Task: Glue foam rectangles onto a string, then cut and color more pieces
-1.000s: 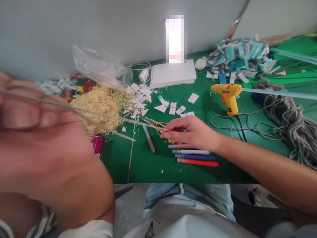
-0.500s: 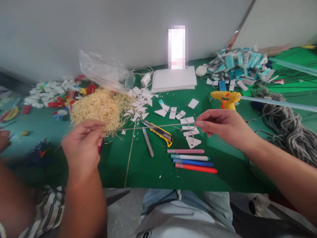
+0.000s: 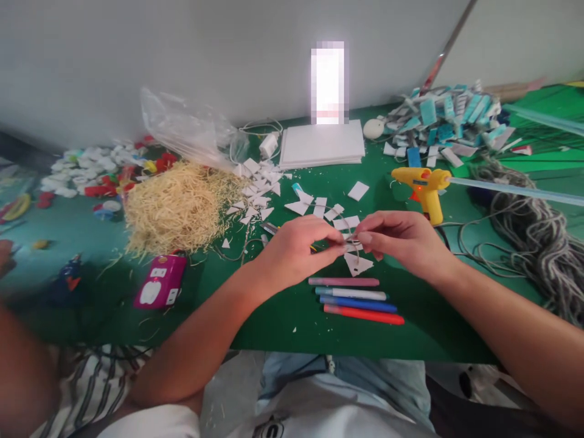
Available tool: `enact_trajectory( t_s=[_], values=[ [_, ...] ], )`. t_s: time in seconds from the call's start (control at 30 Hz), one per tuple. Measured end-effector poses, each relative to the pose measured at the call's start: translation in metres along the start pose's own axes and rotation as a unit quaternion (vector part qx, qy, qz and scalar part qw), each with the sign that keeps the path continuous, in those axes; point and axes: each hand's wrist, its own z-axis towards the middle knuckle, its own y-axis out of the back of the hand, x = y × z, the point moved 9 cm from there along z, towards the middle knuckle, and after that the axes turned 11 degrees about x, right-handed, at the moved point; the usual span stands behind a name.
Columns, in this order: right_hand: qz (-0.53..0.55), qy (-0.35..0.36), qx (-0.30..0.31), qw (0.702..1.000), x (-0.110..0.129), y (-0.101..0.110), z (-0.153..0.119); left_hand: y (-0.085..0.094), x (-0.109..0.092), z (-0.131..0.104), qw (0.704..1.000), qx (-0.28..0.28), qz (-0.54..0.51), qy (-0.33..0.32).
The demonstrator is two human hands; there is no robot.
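My left hand (image 3: 305, 246) is closed, thumb and forefinger pinching a thin grey cord (image 3: 350, 238). Just to its right, my right hand (image 3: 401, 238) pinches the same cord, so the fingertips of both hands almost meet. Below them lie white card pieces, among them a triangular one (image 3: 358, 264) with a small hole. The utility knife (image 3: 270, 228) is mostly hidden behind my left hand. Nearer the table edge lies a row of several markers (image 3: 360, 308). A yellow glue gun (image 3: 425, 182) stands beyond my right hand.
Straw-like shreds (image 3: 176, 204) are heaped at left, beside a pink power adapter (image 3: 160, 281). A stack of white sheets (image 3: 322, 145) lies at the back. Grey yarn (image 3: 524, 225) and blue-white scraps (image 3: 449, 118) fill the right. Another person's arm (image 3: 22, 365) is at far left.
My left hand has moved right to meet my right hand, and the cord that was stretched taut between them is now slack. The pink adapter is uncovered; the knife is now mostly covered.
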Motion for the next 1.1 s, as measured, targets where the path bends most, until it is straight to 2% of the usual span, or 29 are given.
enact_trajectory(
  t_s=[0.1, 0.23, 0.27, 0.33, 0.37, 0.43, 0.47, 0.57, 0.63, 0.7, 0.73, 0.77, 0.8, 0.83, 0.87, 0.9, 1.0, 1.1],
  values=[
    [0.003, 0.009, 0.004, 1.000, 0.002, -0.001, -0.002, -0.003, 0.008, -0.006, 0.996, 0.000, -0.084, 0.034],
    [-0.008, 0.002, 0.024, 1.000, 0.010, 0.000, -0.007, 0.008, 0.023, -0.025, 0.970, 0.013, -0.215, 0.110],
    [-0.013, -0.018, 0.052, 0.998, 0.010, -0.002, -0.008, 0.008, 0.026, -0.029, 0.961, 0.029, -0.245, 0.126],
    [-0.025, -0.092, 0.160, 0.982, 0.005, -0.014, -0.014, 0.001, 0.029, -0.035, 0.942, 0.089, -0.284, 0.159],
    [-0.039, -0.142, 0.223, 0.964, 0.000, -0.019, -0.021, -0.005, 0.029, -0.038, 0.933, 0.131, -0.287, 0.173],
    [-0.064, -0.230, 0.345, 0.907, -0.010, -0.028, -0.040, -0.018, 0.026, -0.040, 0.924, 0.207, -0.265, 0.181],
    [-0.085, -0.248, 0.369, 0.892, -0.012, -0.027, -0.045, -0.023, 0.025, -0.040, 0.924, 0.230, -0.247, 0.177],
    [-0.189, -0.218, 0.363, 0.886, -0.009, -0.016, -0.044, -0.031, 0.024, -0.035, 0.938, 0.232, -0.197, 0.168],
    [-0.247, -0.172, 0.316, 0.899, -0.003, -0.010, -0.037, -0.034, 0.025, -0.032, 0.943, 0.217, -0.190, 0.165],
    [-0.255, -0.108, 0.194, 0.941, 0.011, 0.002, -0.027, -0.037, 0.025, -0.030, 0.946, 0.207, -0.193, 0.156],
    [-0.237, -0.066, 0.103, 0.964, 0.021, 0.012, -0.024, -0.038, 0.025, -0.029, 0.948, 0.203, -0.195, 0.150],
    [-0.206, -0.012, 0.005, 0.978, 0.032, 0.023, -0.025, -0.039, 0.024, -0.028, 0.950, 0.199, -0.194, 0.143],
    [-0.167, 0.049, -0.062, 0.983, 0.041, 0.028, -0.028, -0.039, 0.024, -0.027, 0.952, 0.194, -0.193, 0.138],
    [-0.153, 0.051, -0.060, 0.985, 0.038, 0.023, -0.027, -0.040, 0.023, -0.027, 0.953, 0.188, -0.192, 0.136],
    [-0.150, 0.034, -0.027, 0.988, 0.030, 0.013, -0.024, -0.040, 0.024, -0.026, 0.955, 0.181, -0.192, 0.138],
    [-0.160, -0.017, 0.020, 0.987, 0.017, 0.000, -0.020, -0.039, 0.024, -0.026, 0.956, 0.171, -0.193, 0.142],
    [-0.155, -0.100, 0.080, 0.980, -0.012, -0.022, -0.014, -0.035, 0.027, -0.025, 0.962, 0.128, -0.184, 0.158],
    [-0.058, -0.152, 0.143, 0.976, -0.031, -0.042, -0.012, -0.032, 0.026, -0.025, 0.967, 0.108, -0.165, 0.160]
  ],
)
